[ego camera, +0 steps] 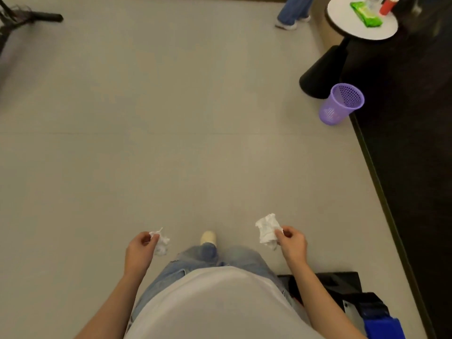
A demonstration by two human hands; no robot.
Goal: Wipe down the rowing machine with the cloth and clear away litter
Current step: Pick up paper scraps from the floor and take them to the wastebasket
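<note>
We carry two bits of litter, one in each hand. The right wad (pixel 267 231), crumpled white paper, is pinched at its near edge between the thumb and fingertips of our right hand (pixel 292 243). It sticks out to the inner side of that hand. Its long axis runs roughly away from us, with the wider end pointing forward and the narrower end hanging back toward our legs. The left wad (pixel 161 243) is smaller and rounder (no clear long axis). Our left hand (pixel 139 253) pinches it with curled fingers at its top, and a thin twisted tip pokes forward above the fingertips. Both wads hang over the pale floor (pixel 171 118), well apart, with our shoe (pixel 208 237) between them.

Ahead to the right a purple bin (pixel 340 105) stands beside the black foot of a round table (pixel 342 18), which bears a green packet (pixel 365 14) and a red can (pixel 388 4). Another person's legs (pixel 293 11) show at the top edge. A black and blue machine (pixel 342 289) sits just behind our right arm.
</note>
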